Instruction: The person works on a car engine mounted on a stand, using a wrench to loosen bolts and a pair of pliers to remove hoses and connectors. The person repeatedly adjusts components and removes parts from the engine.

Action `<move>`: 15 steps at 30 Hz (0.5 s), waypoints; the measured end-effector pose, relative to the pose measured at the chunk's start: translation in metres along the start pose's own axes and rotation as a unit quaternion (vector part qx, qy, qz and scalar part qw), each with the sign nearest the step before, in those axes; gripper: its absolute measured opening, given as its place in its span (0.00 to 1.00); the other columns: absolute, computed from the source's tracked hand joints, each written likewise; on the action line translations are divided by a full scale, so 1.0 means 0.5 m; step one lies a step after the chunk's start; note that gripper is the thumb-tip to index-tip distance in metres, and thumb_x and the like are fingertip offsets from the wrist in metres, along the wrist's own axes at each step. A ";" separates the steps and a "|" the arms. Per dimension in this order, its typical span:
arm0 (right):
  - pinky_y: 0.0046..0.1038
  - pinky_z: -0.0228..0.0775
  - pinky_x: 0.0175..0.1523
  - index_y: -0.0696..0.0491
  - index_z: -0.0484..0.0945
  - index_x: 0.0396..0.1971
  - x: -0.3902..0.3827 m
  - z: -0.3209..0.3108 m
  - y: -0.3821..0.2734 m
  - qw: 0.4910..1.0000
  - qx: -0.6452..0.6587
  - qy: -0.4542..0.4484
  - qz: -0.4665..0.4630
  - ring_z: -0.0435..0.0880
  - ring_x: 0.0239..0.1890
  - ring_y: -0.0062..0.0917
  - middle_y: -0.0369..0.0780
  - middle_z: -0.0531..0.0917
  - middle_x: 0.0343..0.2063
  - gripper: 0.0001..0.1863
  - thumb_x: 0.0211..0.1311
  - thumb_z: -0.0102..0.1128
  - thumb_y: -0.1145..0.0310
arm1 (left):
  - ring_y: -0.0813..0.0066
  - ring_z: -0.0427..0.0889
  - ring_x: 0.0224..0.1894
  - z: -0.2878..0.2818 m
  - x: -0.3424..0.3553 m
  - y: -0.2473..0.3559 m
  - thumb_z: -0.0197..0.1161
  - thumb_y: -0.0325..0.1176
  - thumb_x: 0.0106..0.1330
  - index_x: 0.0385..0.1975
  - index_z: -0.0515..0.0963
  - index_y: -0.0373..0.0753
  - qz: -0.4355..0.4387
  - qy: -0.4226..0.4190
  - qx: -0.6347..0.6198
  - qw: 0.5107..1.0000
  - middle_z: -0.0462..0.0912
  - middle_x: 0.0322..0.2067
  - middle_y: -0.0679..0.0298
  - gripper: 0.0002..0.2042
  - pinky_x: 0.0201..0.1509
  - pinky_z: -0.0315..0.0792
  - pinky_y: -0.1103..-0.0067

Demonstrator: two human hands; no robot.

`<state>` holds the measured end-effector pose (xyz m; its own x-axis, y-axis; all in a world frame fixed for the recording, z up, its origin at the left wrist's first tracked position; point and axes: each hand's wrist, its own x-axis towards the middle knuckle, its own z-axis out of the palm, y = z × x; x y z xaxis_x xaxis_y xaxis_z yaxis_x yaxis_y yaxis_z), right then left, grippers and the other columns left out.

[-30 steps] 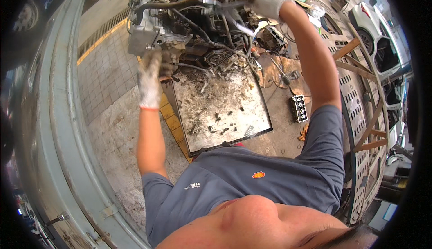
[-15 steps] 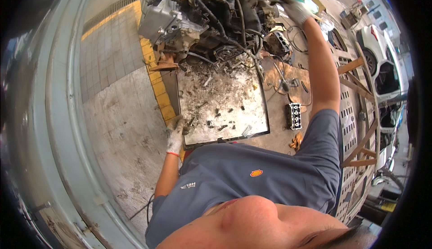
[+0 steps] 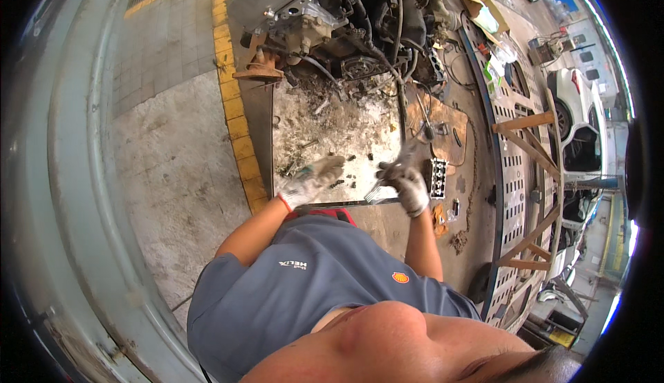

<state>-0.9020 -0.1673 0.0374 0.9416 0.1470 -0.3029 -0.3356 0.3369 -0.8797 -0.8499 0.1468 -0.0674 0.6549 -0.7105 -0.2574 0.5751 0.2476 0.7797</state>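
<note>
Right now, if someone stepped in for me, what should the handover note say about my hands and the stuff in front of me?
Left hand: gloved, over the near edge of the dirty metal tray; whether it holds anything cannot be told.
Right hand: gloved, closed on a small metal tool over the tray's near right corner.
Engine: sits at the tray's far end, hoses and cables hanging loose.
Small parts and grime lie scattered on the tray; a dark block with holes lies on the floor beside the right hand.
Done: some parts lie off the engine. Left: engine largely assembled.

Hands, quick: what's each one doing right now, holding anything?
Left hand: gloved, fingers curled, over the dirty metal tray; what it grips cannot be told.
Right hand: gloved, closed on a small metal tool.
</note>
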 end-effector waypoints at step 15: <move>0.34 0.75 0.66 0.60 0.63 0.75 -0.073 0.164 0.185 0.973 -0.184 0.084 0.116 0.80 0.62 0.31 0.47 0.81 0.62 0.37 0.72 0.68 0.65 | 0.67 0.83 0.50 0.156 0.000 -0.097 0.54 0.56 0.81 0.59 0.78 0.36 -0.032 0.119 0.237 0.964 0.87 0.46 0.59 0.27 0.55 0.77 0.70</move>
<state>-0.9697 -0.0654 -0.0027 0.8434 0.0146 -0.5371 -0.5360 -0.0464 -0.8430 -0.9163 0.0833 -0.0607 0.7519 -0.5295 -0.3927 0.3655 -0.1608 0.9168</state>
